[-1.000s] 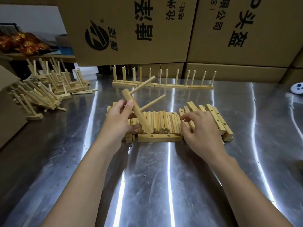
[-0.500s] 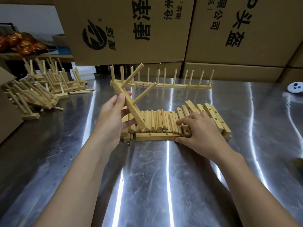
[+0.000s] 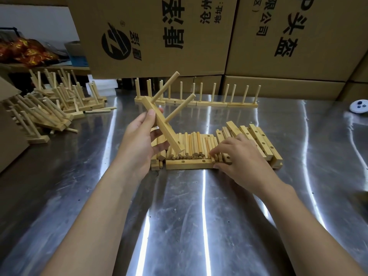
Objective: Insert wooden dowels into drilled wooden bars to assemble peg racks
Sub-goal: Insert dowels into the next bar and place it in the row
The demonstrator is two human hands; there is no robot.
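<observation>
Over the last second my left hand [image 3: 139,140] has raised the bar [image 3: 161,124] higher off the stock, and my right hand [image 3: 241,156] has drawn back from the far side of the loose dowels [image 3: 191,145] to their near ends. From the head camera, the left thumb and fingers are wrapped round the bar's upper half, holding it tilted above the pile. Two pegs [image 3: 180,107] are already seated in it, and at least one hole near its lower end is empty. The right fingers are bent onto the dowel ends with the thumb at the front rail [image 3: 189,163]; I cannot tell whether they have one pinched yet. I judge this rack over half pegged. A row of finished racks [image 3: 199,97] stands at the back of the steel table [image 3: 179,216], and a heap of racks [image 3: 49,104] lies to the left. Several drilled bars [image 3: 258,140] lie unfilled on the right, so plenty remains.
</observation>
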